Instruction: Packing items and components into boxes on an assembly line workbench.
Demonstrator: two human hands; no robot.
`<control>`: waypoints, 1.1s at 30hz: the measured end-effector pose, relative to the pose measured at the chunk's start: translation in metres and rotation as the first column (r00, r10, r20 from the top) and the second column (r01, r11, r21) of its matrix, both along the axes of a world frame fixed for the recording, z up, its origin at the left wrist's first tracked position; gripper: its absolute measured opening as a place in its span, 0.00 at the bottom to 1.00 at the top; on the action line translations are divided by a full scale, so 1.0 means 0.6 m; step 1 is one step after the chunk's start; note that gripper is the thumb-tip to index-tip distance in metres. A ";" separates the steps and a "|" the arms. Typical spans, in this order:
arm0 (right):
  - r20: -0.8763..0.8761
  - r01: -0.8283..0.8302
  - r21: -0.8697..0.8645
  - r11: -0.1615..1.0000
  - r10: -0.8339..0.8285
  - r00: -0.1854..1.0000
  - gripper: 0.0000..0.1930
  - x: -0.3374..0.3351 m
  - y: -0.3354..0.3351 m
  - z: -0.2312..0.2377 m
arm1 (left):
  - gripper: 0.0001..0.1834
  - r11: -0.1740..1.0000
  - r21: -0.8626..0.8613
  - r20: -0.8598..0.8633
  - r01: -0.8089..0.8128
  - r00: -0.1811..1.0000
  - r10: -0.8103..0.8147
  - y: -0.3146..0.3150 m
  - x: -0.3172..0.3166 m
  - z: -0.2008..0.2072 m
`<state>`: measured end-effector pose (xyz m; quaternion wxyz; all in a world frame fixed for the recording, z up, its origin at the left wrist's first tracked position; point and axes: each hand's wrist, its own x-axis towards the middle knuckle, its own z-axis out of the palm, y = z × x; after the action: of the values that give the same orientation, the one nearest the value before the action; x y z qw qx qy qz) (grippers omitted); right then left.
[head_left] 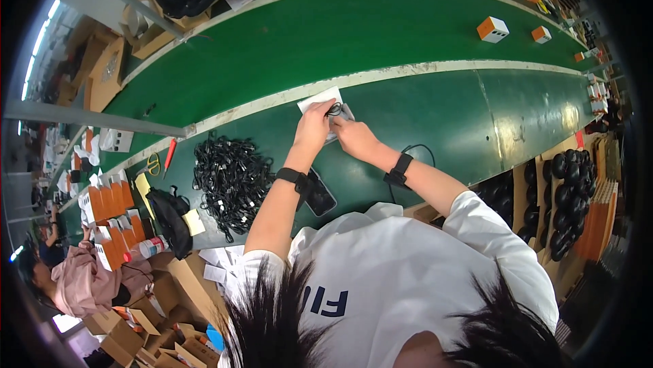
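Both of my hands meet over the green bench at a small white box (318, 99) with an upright white flap and a greyish inside. My left hand (313, 130) is closed at the box, with a small coiled black cable (334, 109) at its fingertips. My right hand (358, 139) is bent in against the box's near side, fingers closed; what they grip is hidden. Left of my left forearm lies a big heap of black cables (228, 181). A dark smartphone (320, 194) rests on the bench beside that forearm, partly covered by it.
Beyond the bench edge runs a green conveyor belt (381, 24) carrying orange-and-white boxes (492, 30). At left are scissors (154, 163), a red-handled tool (170, 154), a black bag (170, 218), stacked orange boxes (109, 199) and a bottle (146, 248). Another person (85, 279) sits there.
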<state>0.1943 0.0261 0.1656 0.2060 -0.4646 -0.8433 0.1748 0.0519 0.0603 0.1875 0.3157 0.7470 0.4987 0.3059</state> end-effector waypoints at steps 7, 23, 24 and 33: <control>-0.071 -0.008 0.003 1.000 0.008 0.997 0.10 0.004 -0.004 -0.016 | 0.19 0.972 0.235 -0.217 -0.023 0.973 0.076 -0.014 0.021 -0.025; -0.279 0.024 -0.136 0.990 -0.062 0.958 0.09 0.021 -0.031 -0.010 | 0.22 0.945 0.266 -0.462 0.188 0.886 -0.046 -0.040 -0.015 -0.030; -0.379 0.080 -0.054 0.995 -0.095 0.921 0.09 0.028 -0.037 -0.008 | 0.22 0.946 0.268 -0.461 0.185 0.886 -0.043 -0.043 -0.017 -0.030; -0.507 0.220 -0.038 0.975 -0.209 0.836 0.10 0.041 -0.020 -0.027 | 0.10 0.931 0.258 0.154 -0.258 0.962 0.224 -0.090 -0.029 -0.014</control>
<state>0.2187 0.0141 0.1492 0.4440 -0.4913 -0.7036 0.2575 0.0348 0.0065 0.1794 0.1983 0.6966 0.5191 0.4539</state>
